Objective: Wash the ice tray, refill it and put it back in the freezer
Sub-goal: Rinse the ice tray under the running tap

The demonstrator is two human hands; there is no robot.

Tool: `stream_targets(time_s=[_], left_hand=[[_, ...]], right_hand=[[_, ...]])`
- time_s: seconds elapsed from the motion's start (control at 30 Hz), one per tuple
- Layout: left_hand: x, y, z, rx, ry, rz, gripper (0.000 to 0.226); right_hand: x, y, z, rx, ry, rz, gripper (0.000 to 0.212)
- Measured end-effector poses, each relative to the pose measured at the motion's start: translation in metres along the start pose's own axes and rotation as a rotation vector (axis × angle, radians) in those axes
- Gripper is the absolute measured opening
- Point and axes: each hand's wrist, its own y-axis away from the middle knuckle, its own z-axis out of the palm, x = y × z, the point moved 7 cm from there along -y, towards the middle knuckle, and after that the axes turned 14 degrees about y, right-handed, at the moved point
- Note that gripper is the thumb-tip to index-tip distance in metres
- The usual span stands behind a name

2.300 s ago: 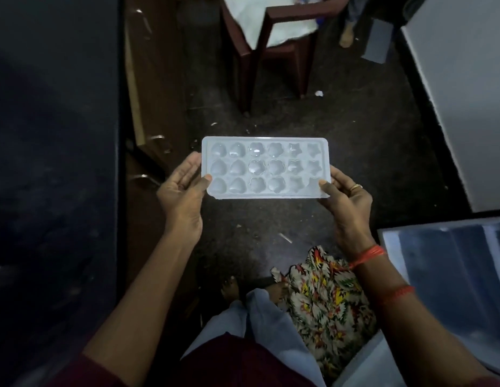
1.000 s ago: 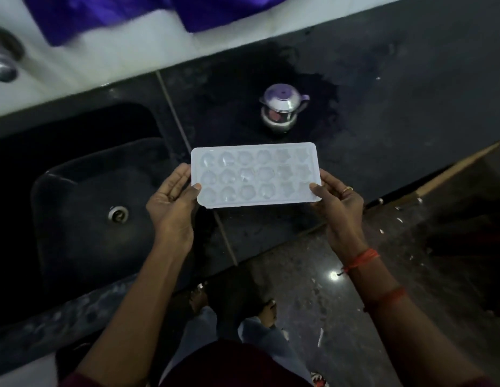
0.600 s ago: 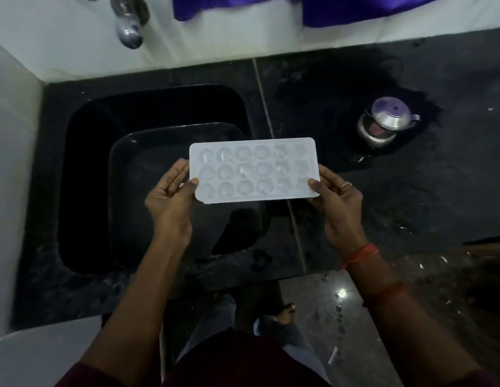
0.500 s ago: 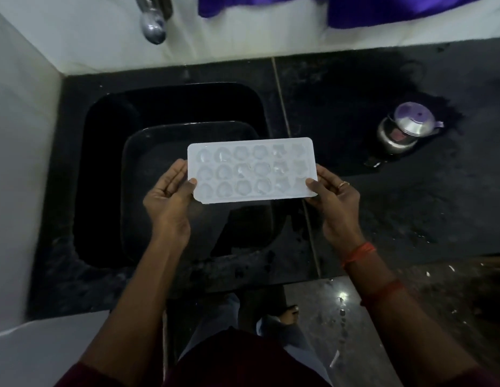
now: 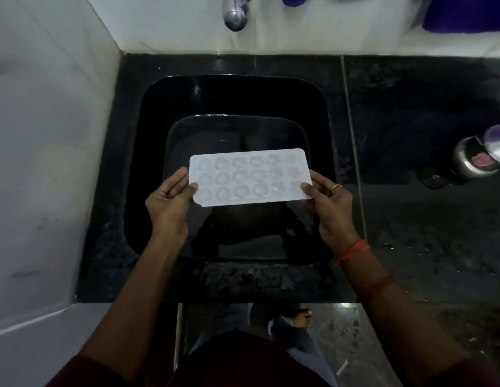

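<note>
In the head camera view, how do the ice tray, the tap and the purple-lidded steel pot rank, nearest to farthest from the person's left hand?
1. The ice tray: gripped by the left hand at its left end, over the sink.
2. The tap: on the back wall, beyond the sink.
3. The steel pot: far right on the counter.

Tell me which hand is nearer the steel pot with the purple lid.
Right. The right hand holds the ice tray's right end, the steel pot off to its right on the counter. The left hand holds the left end, farther away.
</note>
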Motion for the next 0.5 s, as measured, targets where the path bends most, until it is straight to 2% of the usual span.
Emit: stream_targets(time_s=[0.23, 0.5], left_hand=[[-0.002, -0.021, -0.009, 0.017, -0.019, -0.047, 0.041], [-0.002, -0.035, -0.015, 0.041, -0.123, -0.133, 0.024]], right_hand=[[0.004, -0.015, 0.02, 0.01, 0.07, 0.037, 0.034], [0.005, -0.027, 0.035, -0.033, 0.088, 0.095, 0.028]])
